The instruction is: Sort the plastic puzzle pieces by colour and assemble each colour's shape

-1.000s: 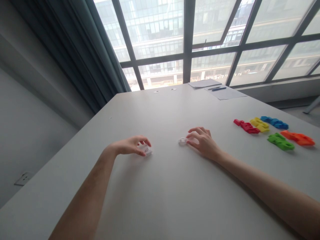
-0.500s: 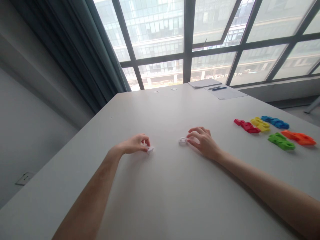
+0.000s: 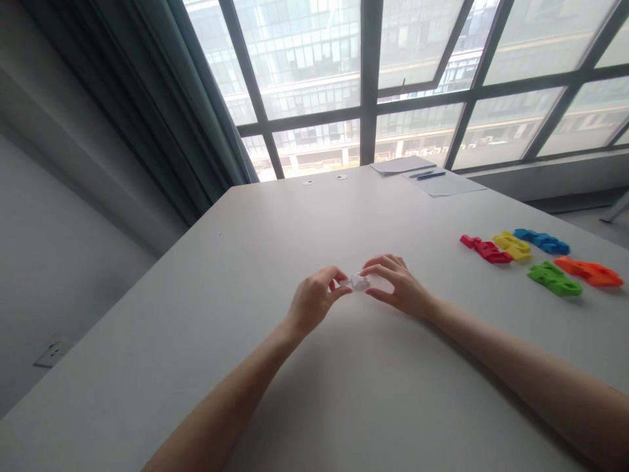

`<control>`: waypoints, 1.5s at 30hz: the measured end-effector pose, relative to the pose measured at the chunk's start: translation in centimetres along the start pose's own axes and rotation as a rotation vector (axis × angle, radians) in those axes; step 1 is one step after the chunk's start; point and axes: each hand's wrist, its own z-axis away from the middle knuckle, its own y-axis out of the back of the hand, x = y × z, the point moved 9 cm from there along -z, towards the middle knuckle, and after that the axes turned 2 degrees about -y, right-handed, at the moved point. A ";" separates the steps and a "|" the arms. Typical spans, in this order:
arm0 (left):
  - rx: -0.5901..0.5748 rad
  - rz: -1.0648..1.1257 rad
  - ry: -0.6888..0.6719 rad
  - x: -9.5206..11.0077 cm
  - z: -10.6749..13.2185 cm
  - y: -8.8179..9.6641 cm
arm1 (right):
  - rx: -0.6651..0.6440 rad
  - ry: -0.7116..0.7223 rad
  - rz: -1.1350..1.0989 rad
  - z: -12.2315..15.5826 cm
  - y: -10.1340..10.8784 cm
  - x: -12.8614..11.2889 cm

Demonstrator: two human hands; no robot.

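Observation:
Thumb and fingertips of my left hand (image 3: 314, 298) are closed on a small white plastic piece (image 3: 345, 283), mostly hidden by the fingers. It meets a second white plastic piece (image 3: 360, 282), which lies at the fingertips of my right hand (image 3: 400, 285). My right index finger and thumb are curved round that second piece, one on its far side and one on its near side. Whether the two pieces are joined I cannot tell. Both hands are low over the white table (image 3: 314, 380).
At the right lie chunky plastic pieces in rows: red (image 3: 486, 251), yellow (image 3: 512, 245), blue (image 3: 542, 241), green (image 3: 554, 279) and orange (image 3: 590, 271). Paper sheets (image 3: 455, 185) and a dark pen (image 3: 431, 175) are at the table's far edge, by the window.
My left hand has moved right, bringing its white piece against the one at my right hand. My right hand has stayed nearly in place, its thumb and index finger now round the second piece.

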 end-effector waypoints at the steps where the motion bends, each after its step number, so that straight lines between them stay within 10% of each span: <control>1: 0.018 -0.001 -0.025 0.3 0.3 -0.4 | -0.010 0.020 0.004 0.0 0.0 -0.3; 17: 0.091 -0.045 -0.188 1.1 1.3 -1.4 | -0.009 0.123 -0.032 0.2 0.3 -0.8; 25: -0.049 -0.077 -0.256 1.4 1.1 -2.6 | 0.226 -0.317 0.193 1.0 3.1 7.1; 31: -0.169 -0.128 -0.279 1.5 1.3 -3.8 | 0.142 -0.548 0.358 1.9 2.2 10.1; 45: -0.264 -0.202 -0.277 1.5 1.3 -4.8 | 0.111 -0.280 0.262 0.9 1.3 6.5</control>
